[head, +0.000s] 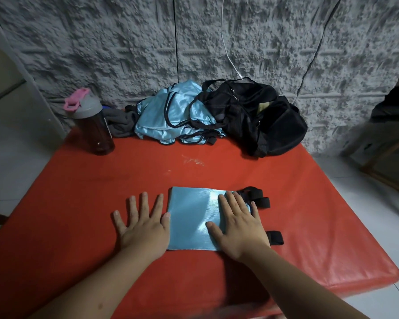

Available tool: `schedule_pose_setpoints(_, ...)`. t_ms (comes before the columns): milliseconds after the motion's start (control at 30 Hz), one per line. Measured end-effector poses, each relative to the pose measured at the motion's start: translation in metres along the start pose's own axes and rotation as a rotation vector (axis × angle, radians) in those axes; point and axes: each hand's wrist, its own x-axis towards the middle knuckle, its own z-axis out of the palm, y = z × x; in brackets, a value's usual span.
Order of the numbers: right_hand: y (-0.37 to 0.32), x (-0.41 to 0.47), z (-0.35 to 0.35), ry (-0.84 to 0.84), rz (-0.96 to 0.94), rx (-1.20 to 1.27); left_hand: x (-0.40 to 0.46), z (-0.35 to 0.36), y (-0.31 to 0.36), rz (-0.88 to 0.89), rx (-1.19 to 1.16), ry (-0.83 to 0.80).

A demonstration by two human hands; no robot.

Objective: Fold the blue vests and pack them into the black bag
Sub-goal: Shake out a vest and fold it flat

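One blue vest (194,217) is folded into a flat square at the near middle of the red desk (78,203), w/ the right hand (237,229) lying flat on its right half, fingers (226,203) straight and spread, and the left hand (143,224) flat on the desk just beside its left edge, fingers apart too, holding nothing. Fabric looks thin, shiny and prob slippery, super light and floppy, so imo slide both hands under the two side edges to lift it or the fold falls open; black straps (258,199) stick out on the right. Unfolded pile of vests (171,116) sits at the back touching the black bag (263,118), well apart from the folded one.
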Motion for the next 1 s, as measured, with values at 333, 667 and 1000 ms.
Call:
schedule_pose_setpoints(333, 0.003, 0.003, -0.010, -0.105, -0.028, 0.013, 0.014, -0.017, -0.018, 0.027, -0.102, -0.044)
schedule_pose_setpoints(667, -0.030, 0.003, -0.029, 0.182, -0.067, -0.032, 0.003, -0.032, 0.065, 0.706, -0.150, 0.254)
schedule_pose_setpoints(1000, 0.006, 0.004, -0.008, 0.024, 0.101, 0.004, 0.012, 0.008, 0.062, 0.440, 0.006, 0.081)
